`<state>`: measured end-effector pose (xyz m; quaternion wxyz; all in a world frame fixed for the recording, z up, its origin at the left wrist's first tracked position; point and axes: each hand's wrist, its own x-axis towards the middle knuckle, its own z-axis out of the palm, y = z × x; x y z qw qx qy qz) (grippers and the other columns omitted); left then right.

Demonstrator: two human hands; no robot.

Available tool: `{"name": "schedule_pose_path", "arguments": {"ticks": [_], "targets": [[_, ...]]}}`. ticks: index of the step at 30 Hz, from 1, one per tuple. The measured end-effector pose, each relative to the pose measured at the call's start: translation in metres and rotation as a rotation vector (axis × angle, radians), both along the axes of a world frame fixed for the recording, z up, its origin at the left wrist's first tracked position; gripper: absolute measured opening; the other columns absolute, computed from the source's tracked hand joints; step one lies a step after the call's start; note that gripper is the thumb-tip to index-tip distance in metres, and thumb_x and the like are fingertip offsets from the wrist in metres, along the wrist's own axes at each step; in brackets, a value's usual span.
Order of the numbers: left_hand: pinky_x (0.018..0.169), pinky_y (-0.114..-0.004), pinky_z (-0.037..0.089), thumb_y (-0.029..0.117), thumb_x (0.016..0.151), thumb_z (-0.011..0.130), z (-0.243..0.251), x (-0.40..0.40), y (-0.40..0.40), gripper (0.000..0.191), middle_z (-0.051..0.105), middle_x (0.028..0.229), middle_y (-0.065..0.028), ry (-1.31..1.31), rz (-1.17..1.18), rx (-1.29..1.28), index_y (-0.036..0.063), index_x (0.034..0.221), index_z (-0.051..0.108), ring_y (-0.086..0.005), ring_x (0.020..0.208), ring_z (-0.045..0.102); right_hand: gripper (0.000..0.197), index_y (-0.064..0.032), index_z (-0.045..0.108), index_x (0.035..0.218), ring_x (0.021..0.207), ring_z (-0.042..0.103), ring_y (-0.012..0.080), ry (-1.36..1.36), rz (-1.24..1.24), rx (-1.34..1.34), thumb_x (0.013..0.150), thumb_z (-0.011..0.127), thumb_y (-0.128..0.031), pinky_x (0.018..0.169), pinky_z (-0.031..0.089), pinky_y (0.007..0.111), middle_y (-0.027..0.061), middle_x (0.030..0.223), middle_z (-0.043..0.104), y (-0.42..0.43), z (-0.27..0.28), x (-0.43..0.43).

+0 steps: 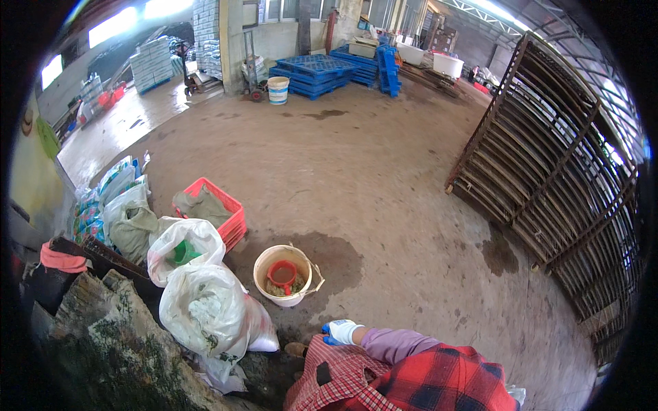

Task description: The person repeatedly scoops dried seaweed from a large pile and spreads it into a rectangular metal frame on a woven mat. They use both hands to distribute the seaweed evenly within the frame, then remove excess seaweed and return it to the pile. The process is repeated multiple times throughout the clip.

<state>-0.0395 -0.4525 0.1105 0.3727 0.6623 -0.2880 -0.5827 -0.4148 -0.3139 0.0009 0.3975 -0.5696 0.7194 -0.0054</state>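
My right hand (pixel 340 332), in a white and blue work glove below a purple sleeve, lies against the red checked apron (pixel 329 372). Its fingers point down and are partly hidden, so what they do is unclear. My left hand is out of view. Above the right hand stands a white plastic bucket (pixel 262 287) with a rope handle, holding a red plastic dipper (pixel 282 274) on wet, brownish material. Left of it are two open white woven sacks; the nearer sack (pixel 203 311) has a plastic liner, and the farther sack (pixel 186 246) holds a green scoop (pixel 183 253).
A red plastic crate (pixel 234 231) with grey-green cloth stands behind the sacks. A rough, mossy slab (pixel 118 349) fills the lower left. A large slatted metal rack (pixel 540 154) leans on the right. Blue pallets (pixel 313 72) are stacked far back. The concrete floor has wet patches.
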Motion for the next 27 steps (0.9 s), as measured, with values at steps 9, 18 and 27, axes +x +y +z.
{"name": "schedule_pose_path", "arguments": {"ticks": [9, 18, 27], "targets": [[0.093, -0.043, 0.051, 0.039, 0.103, 0.047, 0.073, 0.188, 0.081, 0.047, 0.061, 0.134, -0.0092, 0.055, 0.666, -0.066, 0.0099, 0.14, 0.053, -0.0293, 0.114, 0.059, 0.033, -0.0109, 0.071, 0.103, 0.091, 0.067, 0.041, 0.024, 0.167, -0.046, 0.088, 0.06, -0.037, 0.082, 0.053, 0.05, 0.0217, 0.098, 0.071, -0.037, 0.004, 0.054], [0.063, -0.038, 0.051, 0.04, 0.103, 0.048, 0.139, 0.349, 0.109, 0.031, 0.069, 0.1, -0.0076, 0.351, 0.613, -0.626, 0.0163, 0.117, 0.063, -0.0235, 0.079, 0.063, 0.033, -0.0059, 0.068, 0.114, 0.101, 0.066, 0.0403, -0.361, 0.49, -0.271, 0.085, 0.062, -0.021, 0.086, 0.053, 0.044, 0.0229, 0.108, 0.069, -0.143, 0.042, 0.201], [0.051, -0.028, 0.048, 0.033, 0.103, 0.047, 0.187, 0.314, 0.093, 0.024, 0.066, 0.081, -0.0026, 0.064, 0.795, -0.42, 0.0155, 0.109, 0.063, -0.0145, 0.059, 0.06, 0.031, -0.004, 0.066, 0.11, 0.084, 0.065, 0.0424, -0.85, 0.951, -0.618, 0.081, 0.069, -0.014, 0.075, 0.054, 0.044, 0.0221, 0.097, 0.067, -0.184, 0.116, 0.425]]}}
